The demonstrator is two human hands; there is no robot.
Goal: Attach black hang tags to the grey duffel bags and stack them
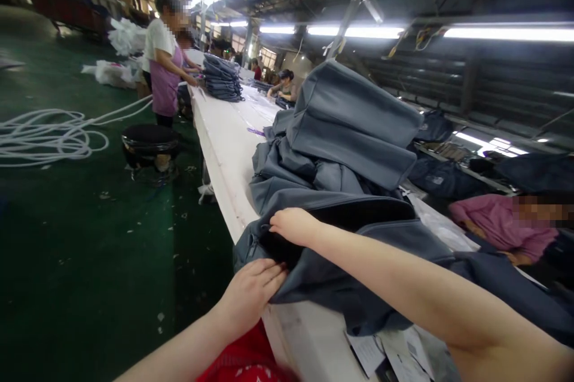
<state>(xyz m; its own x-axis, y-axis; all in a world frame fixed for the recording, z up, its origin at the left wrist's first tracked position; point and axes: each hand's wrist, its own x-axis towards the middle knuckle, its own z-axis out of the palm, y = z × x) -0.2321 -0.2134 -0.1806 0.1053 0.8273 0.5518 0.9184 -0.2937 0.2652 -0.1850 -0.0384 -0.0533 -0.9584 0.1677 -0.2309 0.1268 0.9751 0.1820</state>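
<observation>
**Both hands at the mouth of a grey garment**

The left hand is closed on the grey garment, its fingers curled round a fold of cloth just where the piece hangs over the aisle-side edge of the worktop, at its near end. The right hand comes across from the other side and rests on the lip of a dark opening in the same garment. Its fingers dip inside and are hidden, so I cannot tell whether they pinch the cloth or only hook over it.

The two hands are close together, with the opening between them. To my eye the work goes best if the left hand holds its fold taut against the edge while the right spreads the lip evenly. The cloth looks soft and slack, and a loose grip would let it slide off toward the floor.

Just behind the garment a heap of like pieces rises along the middle of the worktop. Paper slips lie at the near end, partly under the cloth. Farther along the aisle-side edge, a person in a purple apron stands at a stack of folded pieces. Across the far edge someone in a pink top leans low. White rope is coiled on the green floor.
</observation>
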